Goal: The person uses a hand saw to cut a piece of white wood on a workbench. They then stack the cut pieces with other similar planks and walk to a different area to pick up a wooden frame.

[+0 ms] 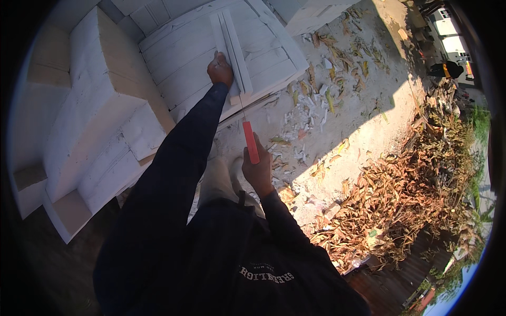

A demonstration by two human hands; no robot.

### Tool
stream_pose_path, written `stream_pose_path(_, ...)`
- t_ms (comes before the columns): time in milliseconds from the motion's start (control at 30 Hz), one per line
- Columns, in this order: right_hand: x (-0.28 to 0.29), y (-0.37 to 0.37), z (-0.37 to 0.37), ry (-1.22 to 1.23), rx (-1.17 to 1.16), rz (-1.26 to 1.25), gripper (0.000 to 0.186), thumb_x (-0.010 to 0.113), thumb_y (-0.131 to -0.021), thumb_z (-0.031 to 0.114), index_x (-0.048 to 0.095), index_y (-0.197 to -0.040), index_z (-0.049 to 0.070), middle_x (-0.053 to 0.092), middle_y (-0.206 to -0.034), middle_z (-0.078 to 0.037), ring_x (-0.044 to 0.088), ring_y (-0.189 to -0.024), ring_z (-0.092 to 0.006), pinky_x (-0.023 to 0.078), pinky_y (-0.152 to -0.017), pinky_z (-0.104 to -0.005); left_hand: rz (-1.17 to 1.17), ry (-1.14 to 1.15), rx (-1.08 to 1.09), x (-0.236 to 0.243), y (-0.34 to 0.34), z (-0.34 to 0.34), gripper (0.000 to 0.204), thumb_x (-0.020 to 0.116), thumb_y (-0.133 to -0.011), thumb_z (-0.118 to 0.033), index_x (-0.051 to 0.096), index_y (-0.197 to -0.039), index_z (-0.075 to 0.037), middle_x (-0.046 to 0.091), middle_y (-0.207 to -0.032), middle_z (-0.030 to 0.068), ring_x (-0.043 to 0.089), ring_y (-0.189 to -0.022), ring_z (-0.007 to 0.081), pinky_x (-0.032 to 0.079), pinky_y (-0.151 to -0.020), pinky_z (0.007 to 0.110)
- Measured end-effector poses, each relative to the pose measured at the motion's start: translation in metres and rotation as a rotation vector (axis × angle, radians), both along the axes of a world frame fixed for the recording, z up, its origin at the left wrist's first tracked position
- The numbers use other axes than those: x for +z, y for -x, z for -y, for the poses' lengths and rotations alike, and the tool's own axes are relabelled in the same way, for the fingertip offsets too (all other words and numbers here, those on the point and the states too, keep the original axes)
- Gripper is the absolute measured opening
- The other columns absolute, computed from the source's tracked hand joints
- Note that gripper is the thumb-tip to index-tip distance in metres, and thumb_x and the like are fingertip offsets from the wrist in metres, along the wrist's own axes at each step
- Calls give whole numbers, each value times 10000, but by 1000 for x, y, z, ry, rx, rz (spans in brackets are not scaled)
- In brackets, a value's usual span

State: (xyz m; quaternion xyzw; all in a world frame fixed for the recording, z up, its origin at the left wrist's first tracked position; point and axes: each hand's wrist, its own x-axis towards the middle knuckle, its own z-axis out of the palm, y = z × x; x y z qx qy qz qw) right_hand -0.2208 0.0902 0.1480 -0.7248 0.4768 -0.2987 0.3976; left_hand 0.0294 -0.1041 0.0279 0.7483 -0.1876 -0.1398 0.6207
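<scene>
Long white strips (234,55) lie side by side across a white boarded block (176,52), running from its far edge to its near edge. My left hand (220,69) is closed on the left side of the strips, pressing them against the boards. In my right hand (256,168) is a hand saw (251,143) with a flat red handle, the fingers wrapped round it. Its thin blade, seen nearly edge-on, reaches up to the near ends of the strips. Whether the teeth touch them I cannot tell.
White boxy blocks (100,95) stand stacked on my left. Small white offcuts (311,116) and leaves lie on the pale ground beside the boarded block. A large heap of dry brown leaves (390,195) spreads to the right. At the far right is a dark-and-orange object (447,69).
</scene>
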Motion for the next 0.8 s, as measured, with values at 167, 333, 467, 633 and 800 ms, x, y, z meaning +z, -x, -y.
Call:
stream_pose_path(167, 0, 17, -9, 86, 19, 8, 431, 605, -917, 46, 600, -1334, -64, 671, -832, -302, 698, -794, -458, 535, -660, -460, -73, 52, -60, 2, 3, -1, 516, 497, -1063, -301, 614, -1291, 147, 714, -1117, 328, 724, -1043, 365, 520, -928, 366)
stream_pose_path(333, 6, -17, 42, -137, 44, 50, 459, 604, -912, 44, 584, -1358, -63, 678, -846, -307, 707, -816, -450, 540, -666, -439, -6, 22, -24, 5, 3, -1, 510, 500, -1066, -305, 621, -1288, 137, 720, -1086, 327, 729, -1009, 353, 521, -907, 372)
stream_pose_path(467, -5, -18, 27, -31, 10, 61, 500, 609, -907, 40, 558, -1397, -48, 674, -834, -308, 703, -838, -455, 522, -651, -460, -32, 25, -14, 5, 6, -2, 507, 505, -1065, -312, 630, -1281, 129, 726, -1043, 322, 732, -999, 358, 523, -894, 381)
stream_pose_path(633, -5, -2, 40, -246, 50, 28, 156, 645, -897, 76, 672, -1005, -33, 600, -679, -186, 620, -634, -226, 468, -599, -401, 8, 57, 9, -2, 6, -2, 493, 508, -1063, -312, 643, -1279, 110, 717, -918, 317, 725, -903, 391, 521, -826, 420)
stream_pose_path(800, 5, 18, 61, -510, 102, 63, 207, 683, -894, 133, 593, -776, -10, 507, -622, -70, 444, -620, -114, 421, -594, -349, 81, -9, 3, -10, 3, 0, 469, 514, -1060, -321, 676, -1249, 77, 697, -882, 314, 701, -867, 422, 509, -797, 447)
